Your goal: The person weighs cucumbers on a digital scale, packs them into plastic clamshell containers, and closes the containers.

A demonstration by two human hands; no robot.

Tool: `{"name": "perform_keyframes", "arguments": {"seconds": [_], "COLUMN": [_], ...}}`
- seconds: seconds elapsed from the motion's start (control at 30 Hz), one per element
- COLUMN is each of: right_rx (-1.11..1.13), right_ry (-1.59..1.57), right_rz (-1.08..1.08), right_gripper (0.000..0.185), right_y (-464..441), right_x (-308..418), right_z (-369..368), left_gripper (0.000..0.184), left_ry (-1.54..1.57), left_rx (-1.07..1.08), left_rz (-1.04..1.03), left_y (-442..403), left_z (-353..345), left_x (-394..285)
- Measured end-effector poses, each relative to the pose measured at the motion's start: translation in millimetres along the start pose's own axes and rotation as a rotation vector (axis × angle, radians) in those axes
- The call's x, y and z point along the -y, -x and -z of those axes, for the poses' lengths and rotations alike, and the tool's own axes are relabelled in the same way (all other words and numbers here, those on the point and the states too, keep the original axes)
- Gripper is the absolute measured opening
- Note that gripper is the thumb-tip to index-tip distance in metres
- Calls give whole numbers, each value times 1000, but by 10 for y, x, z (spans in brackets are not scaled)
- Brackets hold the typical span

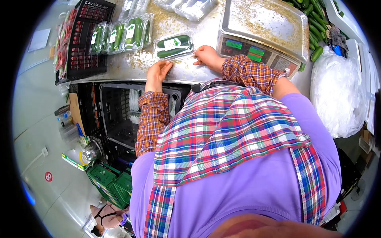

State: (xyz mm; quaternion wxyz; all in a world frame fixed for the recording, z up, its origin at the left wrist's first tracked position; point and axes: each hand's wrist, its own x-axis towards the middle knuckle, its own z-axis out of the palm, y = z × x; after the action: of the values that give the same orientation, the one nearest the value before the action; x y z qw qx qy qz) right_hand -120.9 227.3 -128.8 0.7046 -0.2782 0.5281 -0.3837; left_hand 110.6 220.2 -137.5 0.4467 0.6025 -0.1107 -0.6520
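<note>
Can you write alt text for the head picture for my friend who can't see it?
A person's left hand and right hand are near a clear pack of long green vegetables on a metal table. Similar packs sit left of it; a scale stands right.

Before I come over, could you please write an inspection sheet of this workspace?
Surface: metal table, scattered with small debris.
Job's things: cucumber pack lying flat; filled packs to its left; scale to its right, displays lit.
Clutter: clear containers beyond the pack; loose cucumbers and white plastic at right.
Hands: left hand by the pack's near side; right hand at its right end; contact unclear.
Cables: possibly a pale line at far left.
Surroundings: black crate at left; green crates, another person at lower left.
</note>
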Motion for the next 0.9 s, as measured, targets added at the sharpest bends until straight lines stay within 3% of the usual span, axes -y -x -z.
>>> {"name": "perform_keyframes", "arguments": {"seconds": [0.2, 0.3, 0.43, 0.53, 0.57, 0.63, 0.67, 0.7, 0.77, 0.9], "right_rx": [113, 35, -179, -159, -212, -300, -212, -196, -301, -283], "right_ry": [114, 204, 391, 726, 719, 777, 719, 592, 591, 657], "right_rz": [-196, -172, 115, 349, 474, 561, 286, 198, 295, 334], "right_gripper": [16, 20, 27, 29, 29, 28, 31, 29, 21, 21], "right_y": [-34, -1, 42, -325, -387, -379, -375, -255, -362, -496], "right_x": [134, 174, 235, -57, -151, -190, -130, -20, -121, -226], "right_z": [56, 28, -22, 133, 127, 67, 72, 26, 19, 63], "left_gripper": [35, 35, 30, 35, 23, 19, 18, 18, 21, 22], "left_ry": [-237, -401, -566, -640, -890, -782, -688, -606, -687, -675], "left_rx": [-120, -12, 3, 228, 275, 159, 120, 97, 35, 81], "left_rz": [-182, -169, -117, -275, -351, -217, -149, -176, -135, -120], "left_y": [42, -12, -202, 17, -539, -437, -561, -529, -292, -523], "left_z": [283, 256, 155, 235, 505, 378, 417, 392, 179, 264], "left_x": [-321, -505, -564, -647, -592, -606, -550, -519, -607, -505]}}
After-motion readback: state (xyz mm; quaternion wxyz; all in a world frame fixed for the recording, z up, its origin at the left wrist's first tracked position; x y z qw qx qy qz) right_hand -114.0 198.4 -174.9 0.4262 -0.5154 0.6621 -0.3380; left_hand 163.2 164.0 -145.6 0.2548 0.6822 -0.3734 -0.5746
